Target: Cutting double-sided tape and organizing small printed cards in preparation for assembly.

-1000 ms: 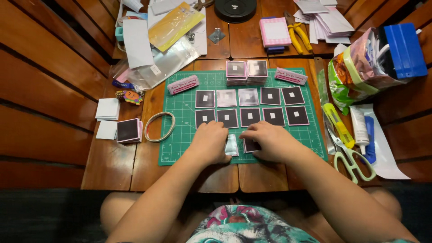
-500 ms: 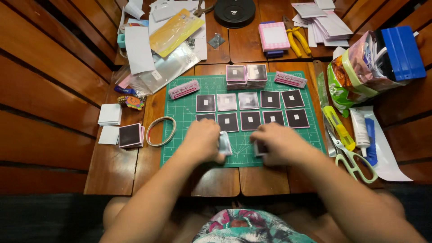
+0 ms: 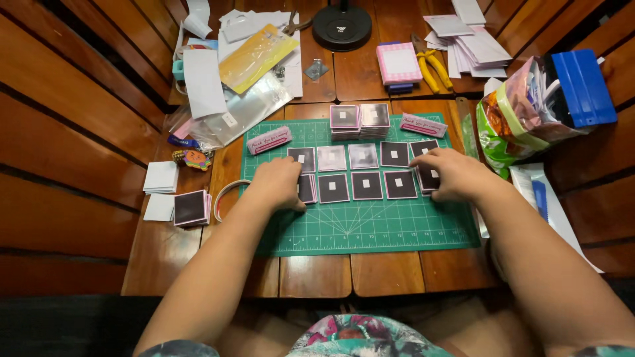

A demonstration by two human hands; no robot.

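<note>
On the green cutting mat (image 3: pixel 370 225), the left hand (image 3: pixel 278 185) and the right hand (image 3: pixel 450 173) each pinch a small dark square card at the row's ends, cards that look light, thin and bendable, best held by the edges.

On the green cutting mat (image 3: pixel 370 225), small dark square packets (image 3: pixel 368 186) with white centre labels lie in two rows. At twelve o'clock of them stand two stacks of like packets (image 3: pixel 359 121). Pink oblong labels lie at ten o'clock (image 3: pixel 269 140) and two o'clock (image 3: pixel 423 125). A yellow flat pouch (image 3: pixel 259 57) and clear plastic sleeves (image 3: pixel 248 112) lie at eleven o'clock. Crumpled snack bags (image 3: pixel 522 112) sit at three o'clock.
</note>
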